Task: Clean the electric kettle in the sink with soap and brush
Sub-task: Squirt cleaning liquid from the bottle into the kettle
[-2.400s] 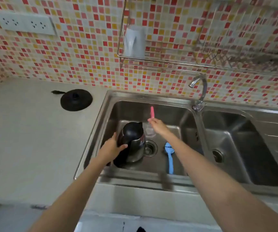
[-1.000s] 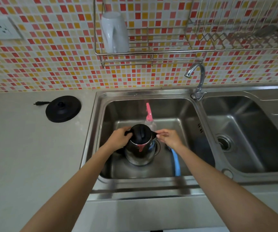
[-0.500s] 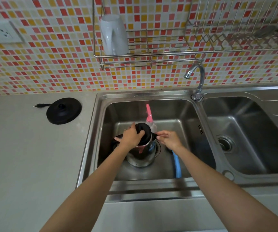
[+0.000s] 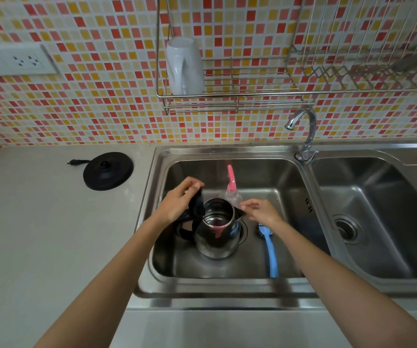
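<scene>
Lid-opening step: your left hand [image 4: 177,205] pinches the electric kettle [image 4: 215,243] lid [image 4: 198,206] upright; your right hand [image 4: 262,211] meets the spout [image 4: 240,214], grip unclear. Next, probably the soap bottle [image 4: 231,190] just beyond it.

Lid [image 4: 197,205]: shut a second ago with the left hand's palm coming over it. It is now swung up and back towards the handle side, standing on edge.
Left hand [image 4: 177,203]: first gripped the kettle's side, then covered the top; now it pinches the raised lid.
Kettle [image 4: 217,234]: leaning at the start, now upright beside the drain. Its mouth is uncovered and the steel inside shows (with a pink reflection on the wall).
Right hand [image 4: 262,210]: has moved from the soap bottle [image 4: 232,187] to the spout, where its fingertips touch.
Soap bottle: now stands free just behind the kettle.
</scene>
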